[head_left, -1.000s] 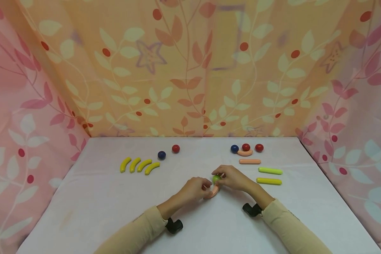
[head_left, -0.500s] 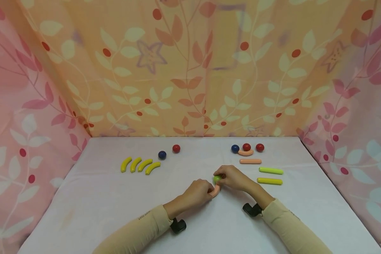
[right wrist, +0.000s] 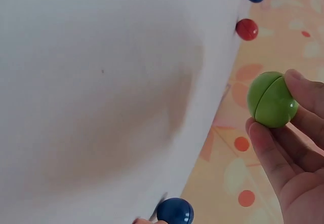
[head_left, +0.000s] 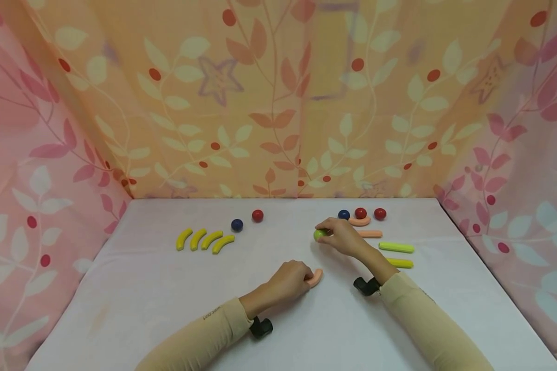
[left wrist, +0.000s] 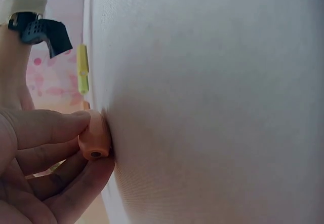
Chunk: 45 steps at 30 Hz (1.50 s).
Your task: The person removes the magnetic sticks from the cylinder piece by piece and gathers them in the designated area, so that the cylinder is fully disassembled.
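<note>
My left hand (head_left: 288, 281) pinches a curved peach-coloured piece (head_left: 316, 278) near the middle of the white table. In the left wrist view, thumb and fingers hold this curved piece (left wrist: 95, 137), its end showing a dark round spot. My right hand (head_left: 345, 238) is farther back and grips a green ball (head_left: 319, 235) by the fingertips. The right wrist view shows the green ball (right wrist: 272, 100) held up off the cloth, a seam line around it. Behind the right hand, a straight peach stick (head_left: 371, 234) and a yellow stick (head_left: 401, 263) are partly hidden.
At left lie several yellow curved pieces (head_left: 205, 240), with a blue ball (head_left: 237, 225) and red ball (head_left: 257, 215) nearby. Back right are a blue ball (head_left: 344, 214), two red balls (head_left: 379, 214), another curved peach piece (head_left: 361, 221) and a lime stick (head_left: 396, 248). Patterned curtains surround the table.
The left hand has moved right and taken hold of the curved peach piece. The right hand has carried the green ball away from that piece, toward the back of the table.
</note>
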Each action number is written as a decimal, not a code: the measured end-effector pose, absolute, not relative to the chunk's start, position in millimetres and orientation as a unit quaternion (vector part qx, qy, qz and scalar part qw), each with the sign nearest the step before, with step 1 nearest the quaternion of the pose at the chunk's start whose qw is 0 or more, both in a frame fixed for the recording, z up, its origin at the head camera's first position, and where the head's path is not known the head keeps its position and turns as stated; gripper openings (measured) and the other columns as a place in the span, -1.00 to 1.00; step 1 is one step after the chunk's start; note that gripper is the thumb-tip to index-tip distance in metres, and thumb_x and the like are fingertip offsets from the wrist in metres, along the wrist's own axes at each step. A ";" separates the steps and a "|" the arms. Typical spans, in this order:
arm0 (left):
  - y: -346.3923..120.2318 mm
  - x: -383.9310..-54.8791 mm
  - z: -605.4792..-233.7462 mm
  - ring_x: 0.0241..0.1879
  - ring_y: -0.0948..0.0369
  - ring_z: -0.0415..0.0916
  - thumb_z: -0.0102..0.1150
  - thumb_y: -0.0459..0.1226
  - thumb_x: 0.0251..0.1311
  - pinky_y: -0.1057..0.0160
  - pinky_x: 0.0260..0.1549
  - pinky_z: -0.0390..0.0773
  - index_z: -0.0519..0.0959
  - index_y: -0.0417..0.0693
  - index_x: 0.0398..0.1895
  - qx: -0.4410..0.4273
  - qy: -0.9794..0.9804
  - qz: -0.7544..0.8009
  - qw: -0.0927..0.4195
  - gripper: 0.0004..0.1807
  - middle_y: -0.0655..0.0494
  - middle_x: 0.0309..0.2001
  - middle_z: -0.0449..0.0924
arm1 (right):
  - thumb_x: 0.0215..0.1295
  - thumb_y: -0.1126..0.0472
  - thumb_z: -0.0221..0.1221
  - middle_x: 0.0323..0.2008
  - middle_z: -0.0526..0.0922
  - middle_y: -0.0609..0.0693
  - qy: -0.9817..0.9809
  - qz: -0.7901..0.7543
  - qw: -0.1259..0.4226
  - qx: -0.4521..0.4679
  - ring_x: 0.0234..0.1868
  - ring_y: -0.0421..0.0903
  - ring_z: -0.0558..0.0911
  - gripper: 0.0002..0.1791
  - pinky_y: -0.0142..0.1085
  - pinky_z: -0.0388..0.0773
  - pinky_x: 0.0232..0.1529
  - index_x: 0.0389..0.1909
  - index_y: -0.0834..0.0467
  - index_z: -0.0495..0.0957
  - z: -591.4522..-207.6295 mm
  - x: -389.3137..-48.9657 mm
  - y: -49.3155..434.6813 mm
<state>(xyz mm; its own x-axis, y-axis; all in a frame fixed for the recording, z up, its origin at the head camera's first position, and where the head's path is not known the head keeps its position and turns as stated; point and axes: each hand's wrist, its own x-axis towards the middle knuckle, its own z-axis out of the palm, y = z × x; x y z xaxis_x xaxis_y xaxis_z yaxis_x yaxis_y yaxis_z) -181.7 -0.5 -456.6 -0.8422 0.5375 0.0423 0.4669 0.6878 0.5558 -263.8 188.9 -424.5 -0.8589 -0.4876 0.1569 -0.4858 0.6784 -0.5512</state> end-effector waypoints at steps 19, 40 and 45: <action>-3.0 -182.2 -456.0 -0.57 0.41 0.29 0.25 -0.28 0.21 0.47 -0.50 0.32 0.72 -0.03 -0.53 0.255 0.925 0.270 0.074 -0.82 0.30 -0.61 0.52 | 0.24 0.27 0.27 -0.04 0.68 0.19 0.932 -0.263 0.046 -0.245 -0.05 0.03 0.61 -0.62 -0.09 0.56 0.08 0.06 0.33 0.60 -432.2 -330.3 153.5; 2.2 -178.5 -449.7 -0.41 0.39 0.48 0.32 -0.38 0.09 0.39 -0.25 0.49 0.74 -0.08 -0.33 0.260 0.927 0.248 0.102 -0.91 0.20 -0.36 0.71 | 0.25 0.23 0.25 0.04 0.66 0.21 0.935 -0.279 0.065 -0.210 0.05 0.12 0.61 -0.60 -0.04 0.54 0.13 0.09 0.30 0.58 -440.8 -347.3 147.9; 1.1 -177.1 -449.0 -0.36 0.36 0.51 0.31 -0.36 0.12 0.30 -0.14 0.53 0.73 -0.07 -0.34 0.256 0.933 0.233 0.102 -0.93 0.21 -0.36 0.71 | 0.29 0.20 0.22 0.10 0.62 0.24 0.929 -0.303 0.038 -0.211 0.10 0.19 0.58 -0.59 0.03 0.52 0.14 0.11 0.31 0.56 -434.1 -340.0 162.4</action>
<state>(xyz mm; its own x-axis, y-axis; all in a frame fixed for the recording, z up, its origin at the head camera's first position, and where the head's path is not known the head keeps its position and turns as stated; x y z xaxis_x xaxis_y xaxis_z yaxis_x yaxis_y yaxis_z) -177.1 1.1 -449.0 -0.8479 0.5253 -0.0718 0.4299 0.7604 0.4868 -340.0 162.4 -434.1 -0.9080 -0.4151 0.0569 -0.3689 0.7277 -0.5782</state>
